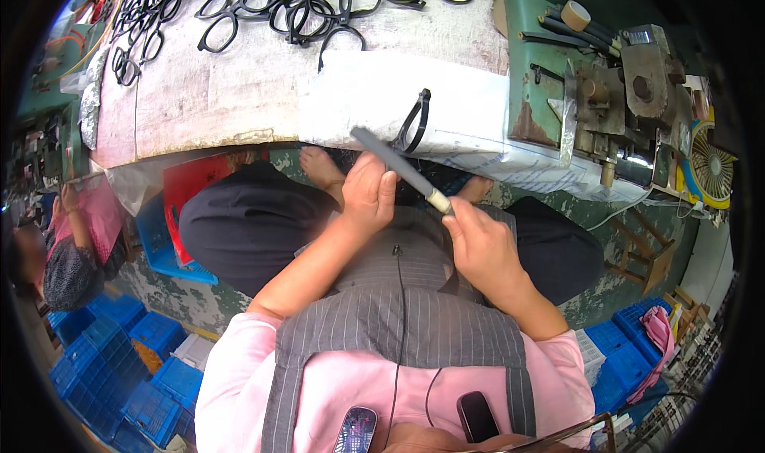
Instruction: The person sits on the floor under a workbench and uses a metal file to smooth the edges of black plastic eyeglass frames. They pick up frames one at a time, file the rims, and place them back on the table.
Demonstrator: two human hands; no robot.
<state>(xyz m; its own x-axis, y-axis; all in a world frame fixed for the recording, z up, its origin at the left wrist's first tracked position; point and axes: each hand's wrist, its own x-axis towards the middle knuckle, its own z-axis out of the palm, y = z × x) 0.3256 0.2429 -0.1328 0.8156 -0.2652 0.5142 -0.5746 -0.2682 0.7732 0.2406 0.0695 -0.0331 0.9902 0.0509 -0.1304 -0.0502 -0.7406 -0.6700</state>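
My left hand (368, 192) is closed around a black eyeglass frame (413, 122), which sticks up over the edge of the white cloth pad (470, 110). My right hand (478, 246) grips the pale handle of a long grey file (394, 164). The file's blade slants up to the left, across my left hand's fingers and against the frame. Both hands work just in front of the bench edge, above my lap in dark trousers.
Several black eyeglass frames (311, 7) lie heaped on the worn white bench top (215, 94). A green metal machine (629, 86) with tools stands at the right. Blue plastic crates (119, 365) are stacked on the floor at left, where another person (72, 238) sits.
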